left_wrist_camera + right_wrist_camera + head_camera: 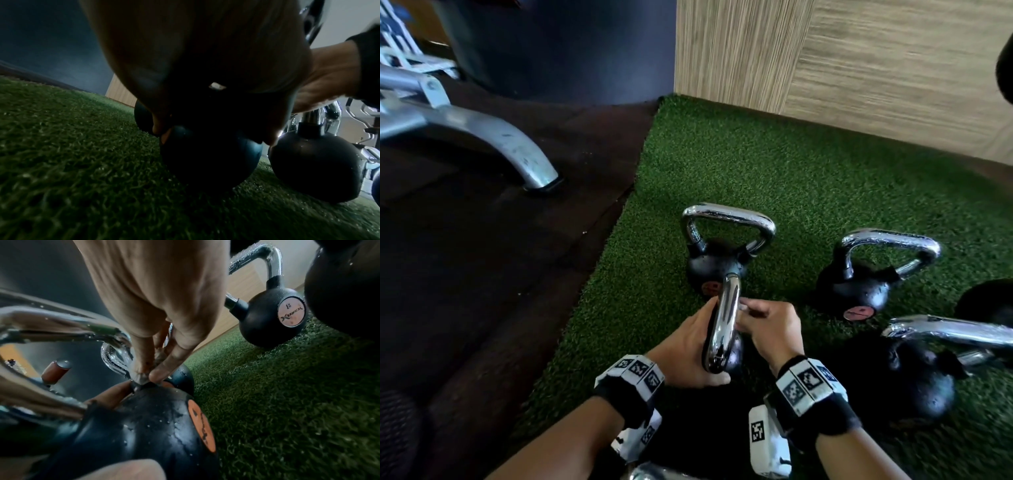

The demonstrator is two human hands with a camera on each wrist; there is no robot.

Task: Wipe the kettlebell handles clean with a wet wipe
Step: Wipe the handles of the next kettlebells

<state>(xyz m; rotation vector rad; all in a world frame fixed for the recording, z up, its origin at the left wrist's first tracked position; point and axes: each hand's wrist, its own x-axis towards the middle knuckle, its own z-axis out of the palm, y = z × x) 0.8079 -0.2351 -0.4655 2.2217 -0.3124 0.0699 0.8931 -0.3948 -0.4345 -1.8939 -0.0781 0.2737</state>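
Over on the left a grey metal machine leg (517,150) stood on the dark rubber floor (482,274), which met the green turf (808,178) along a slanting edge. On the turf near that edge, the left hand (688,349) was wrapped around the chrome handle (726,322) of the nearest kettlebell (148,431), fingers curled under it and thumb along the near end, with the black ball mostly hidden below. The right hand (770,329) came in from the other side, its fingertips (160,373) pinching a small crumpled wet wipe (141,378) against the handle where it joined the ball. Just beyond the hands a second kettlebell (719,260) stood upright on the turf, beaded with droplets. Further right stood a third kettlebell (859,284) with a round pale label, and nearer to me a fourth kettlebell (924,380) reached to the right edge. A wood-grain wall panel (859,58) ran behind them all.
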